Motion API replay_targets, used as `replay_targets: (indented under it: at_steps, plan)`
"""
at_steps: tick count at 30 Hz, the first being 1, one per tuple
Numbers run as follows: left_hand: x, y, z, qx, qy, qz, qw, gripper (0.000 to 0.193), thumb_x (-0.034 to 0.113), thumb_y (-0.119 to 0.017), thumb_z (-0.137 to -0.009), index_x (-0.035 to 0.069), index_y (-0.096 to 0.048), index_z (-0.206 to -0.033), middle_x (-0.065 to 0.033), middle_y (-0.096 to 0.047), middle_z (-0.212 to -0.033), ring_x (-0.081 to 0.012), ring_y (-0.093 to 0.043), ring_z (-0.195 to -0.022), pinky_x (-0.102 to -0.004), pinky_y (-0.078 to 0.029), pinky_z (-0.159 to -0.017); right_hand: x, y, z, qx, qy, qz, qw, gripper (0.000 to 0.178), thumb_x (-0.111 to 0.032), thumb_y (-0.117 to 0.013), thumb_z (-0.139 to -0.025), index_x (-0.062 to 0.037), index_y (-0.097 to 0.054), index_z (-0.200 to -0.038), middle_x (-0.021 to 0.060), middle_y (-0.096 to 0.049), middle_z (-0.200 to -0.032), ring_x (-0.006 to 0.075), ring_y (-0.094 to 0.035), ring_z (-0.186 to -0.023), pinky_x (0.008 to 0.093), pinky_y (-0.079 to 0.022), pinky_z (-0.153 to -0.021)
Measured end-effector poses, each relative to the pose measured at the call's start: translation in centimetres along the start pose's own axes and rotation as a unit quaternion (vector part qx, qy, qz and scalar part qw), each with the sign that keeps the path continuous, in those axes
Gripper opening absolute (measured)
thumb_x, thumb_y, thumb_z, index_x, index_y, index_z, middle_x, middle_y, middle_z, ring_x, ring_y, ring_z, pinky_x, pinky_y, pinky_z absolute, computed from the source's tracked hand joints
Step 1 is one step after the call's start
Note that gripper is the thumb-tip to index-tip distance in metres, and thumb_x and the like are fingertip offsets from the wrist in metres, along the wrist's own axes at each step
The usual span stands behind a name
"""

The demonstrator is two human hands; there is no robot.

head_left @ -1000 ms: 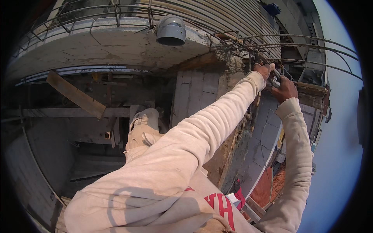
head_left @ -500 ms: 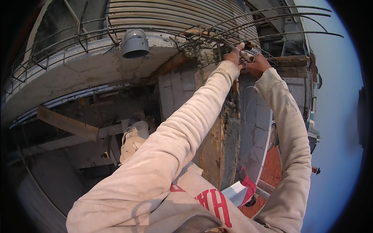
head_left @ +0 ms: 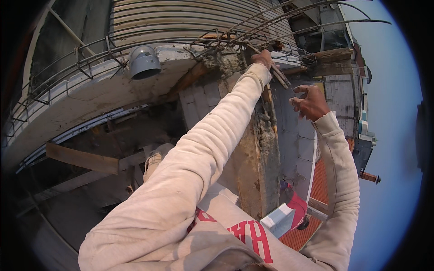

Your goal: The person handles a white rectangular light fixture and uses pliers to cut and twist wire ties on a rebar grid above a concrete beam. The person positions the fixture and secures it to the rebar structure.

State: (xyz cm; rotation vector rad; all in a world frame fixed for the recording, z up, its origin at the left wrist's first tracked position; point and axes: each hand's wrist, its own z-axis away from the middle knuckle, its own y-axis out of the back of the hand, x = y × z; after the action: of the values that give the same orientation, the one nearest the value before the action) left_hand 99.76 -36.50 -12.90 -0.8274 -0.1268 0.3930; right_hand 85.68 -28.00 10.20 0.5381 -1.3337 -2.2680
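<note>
Holds the left hand [head_left: 262, 58] up at the rough post top [head_left: 226, 63], with its grip clamped around a pair of thin rods [head_left: 282, 79]. Places the rods there beside the steel bars [head_left: 323, 25], with lower ends sticking out past the fist and slanting toward the right hand [head_left: 311, 103]. Cannot tell whether handles of one tool or two loose pieces: too small, and partly covered by the fist. Holds the right hand just beside those ends, apart from them, with its grip half curled, thumb and fingers apart. Shows no clear load there; cannot rule out a fine strand at the fingertips.

Looks, at a guess, like a one-handed steadying step at the bars, with the right hand free. Seems to call next for a firm left hold and careful placing of the right fingers around the rod ends. Includes a grey pipe [head_left: 144, 63] at the concrete ledge [head_left: 99, 82], well apart from both hands.
</note>
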Motion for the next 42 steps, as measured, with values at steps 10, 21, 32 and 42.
replay_targets:
  at_steps: [10,21,32,42]
  plan:
    - [-0.6,-0.8,3.3,0.017,-0.038,-0.071,0.997,0.024,0.014,-0.062,-0.088,-0.002,-0.061,-0.105,-0.0142,-0.055,-0.079,-0.0283,-0.056,-0.062,-0.0433,-0.052,-0.055,10.8,-0.7,5.9,0.139,0.072,0.433,0.888,0.052,-0.006,-0.062,-0.089,0.0025,-0.058,-0.140,0.0249,-0.072,-0.107,0.0386,-0.072,-0.092,0.0467,-0.058,-0.078]
    - [1.7,-2.4,-0.4,-0.045,-0.187,-0.722,0.665,0.032,0.024,-0.072,-0.092,0.003,-0.074,-0.115,-0.0157,-0.073,-0.121,-0.0267,-0.073,-0.102,-0.0398,-0.057,-0.086,-2.6,-5.1,-6.1,0.234,0.072,0.374,0.894,0.031,-0.021,-0.061,-0.094,-0.0007,-0.066,-0.117,0.0180,-0.075,-0.108,0.0352,-0.073,-0.102,0.0483,-0.055,-0.091]
    - [1.9,1.3,8.6,-0.220,0.018,0.131,0.966,0.020,0.019,-0.072,-0.086,0.007,-0.058,-0.083,-0.0109,-0.069,-0.082,-0.0284,-0.068,-0.074,-0.0408,-0.058,-0.074,-3.6,-2.0,-10.2,-0.031,0.055,0.136,0.989,0.055,-0.021,-0.083,-0.062,0.0052,-0.070,-0.109,0.0218,-0.074,-0.100,0.0322,-0.074,-0.096,0.0363,-0.057,-0.079]
    - [2.1,-2.8,4.4,-0.169,-0.017,0.241,0.956,0.013,0.007,-0.057,-0.086,0.008,-0.046,-0.078,-0.0008,-0.042,-0.060,-0.0168,-0.044,-0.050,-0.0336,-0.046,-0.051,-3.2,-5.0,-8.3,0.318,0.151,0.452,0.819,0.033,-0.021,-0.072,-0.086,-0.0031,-0.067,-0.113,0.0207,-0.074,-0.104,0.0309,-0.075,-0.097,0.0413,-0.061,-0.077]
